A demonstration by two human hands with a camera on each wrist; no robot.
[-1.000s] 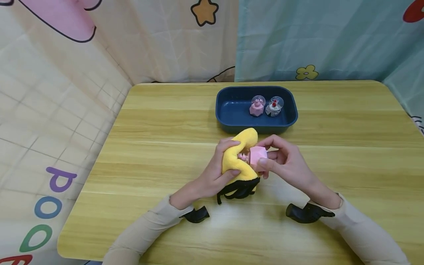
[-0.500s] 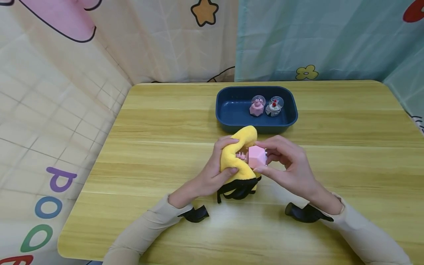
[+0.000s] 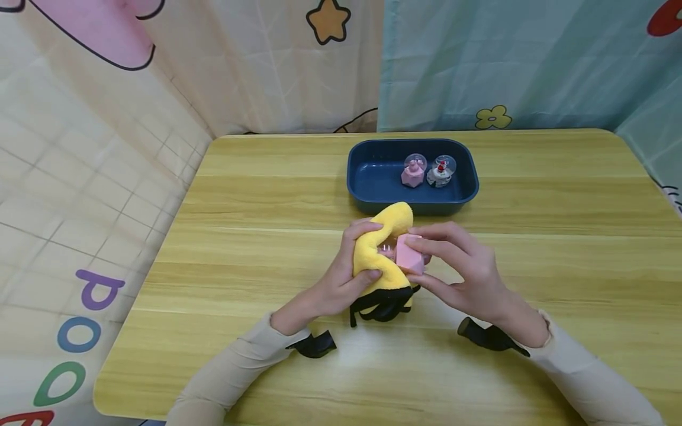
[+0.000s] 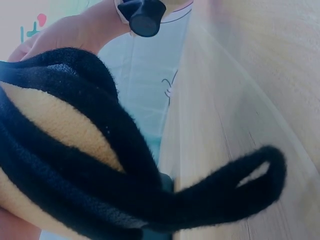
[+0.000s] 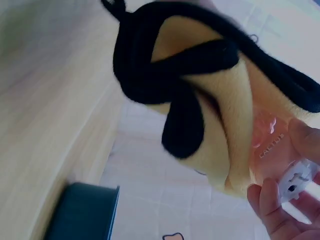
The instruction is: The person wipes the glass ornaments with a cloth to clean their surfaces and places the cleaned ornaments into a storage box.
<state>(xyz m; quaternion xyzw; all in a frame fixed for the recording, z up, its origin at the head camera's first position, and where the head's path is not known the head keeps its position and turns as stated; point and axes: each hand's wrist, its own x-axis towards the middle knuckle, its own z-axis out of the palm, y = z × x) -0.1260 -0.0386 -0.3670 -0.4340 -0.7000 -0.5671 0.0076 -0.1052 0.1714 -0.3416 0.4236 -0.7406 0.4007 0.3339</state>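
My left hand (image 3: 341,275) grips a yellow plush pouch (image 3: 367,254) with black straps (image 3: 379,305), bunched above the table. In the pouch's opening sits a pink faceted snow globe (image 3: 409,257), its domed end toward the left and partly hidden by the folds. Fingers and thumb of my right hand (image 3: 474,278) pinch its pink base. In the right wrist view that base bears the word CACTUS, and its underside (image 5: 295,186) is clear and whitish. The left wrist view shows mostly the yellow cloth (image 4: 65,117) and a black strap loop (image 4: 225,192).
Just beyond the pouch stands a dark blue tray (image 3: 373,177). Inside it are a pink snow globe (image 3: 413,171) and a white one (image 3: 441,171) with a red figure. The wooden table (image 3: 256,236) meets printed curtains (image 3: 453,65) at the back.
The pink snow globe has shifted slightly left, toward the pouch, and its base has turned. My right fingers have changed their place on it. The left hand has barely moved.
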